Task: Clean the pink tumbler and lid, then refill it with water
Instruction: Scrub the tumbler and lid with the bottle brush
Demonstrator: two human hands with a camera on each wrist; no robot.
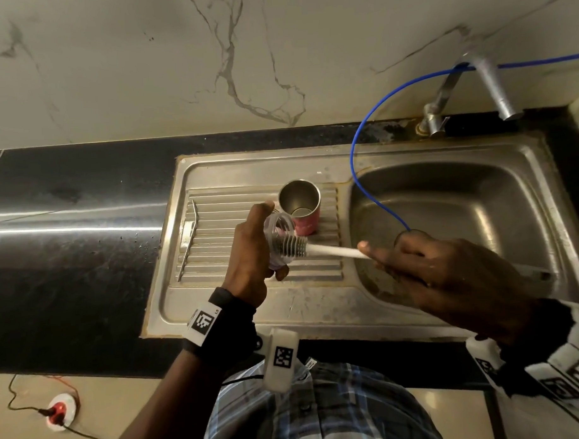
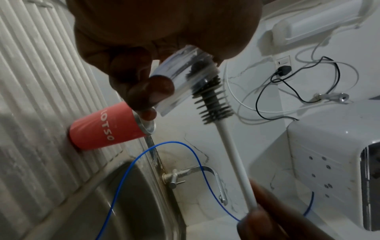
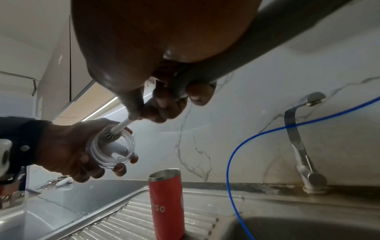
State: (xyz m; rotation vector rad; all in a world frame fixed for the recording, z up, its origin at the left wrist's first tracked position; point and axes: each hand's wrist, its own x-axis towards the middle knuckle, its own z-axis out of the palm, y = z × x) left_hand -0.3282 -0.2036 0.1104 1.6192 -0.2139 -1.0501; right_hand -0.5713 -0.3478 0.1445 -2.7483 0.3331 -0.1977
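While the left hand (image 1: 250, 250) cups the clear lid (image 1: 280, 239), the right hand (image 1: 424, 264) grips the brush (image 1: 315, 248) inside it.

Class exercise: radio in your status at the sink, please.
Left hand holds clear lid; right hand works brush inside it. Pink tumbler upright on drainboard. Nothing obstructing.

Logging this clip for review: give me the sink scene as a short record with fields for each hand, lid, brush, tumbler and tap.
left hand: grips the clear lid, open side toward the brush
right hand: holds the brush handle
brush: grey bristle head partly inside the lid
pink tumbler: upright on the draining board, lid off
metal straw: lying on the draining board
tap: no water visible
sink basin: blue tube hangs into it
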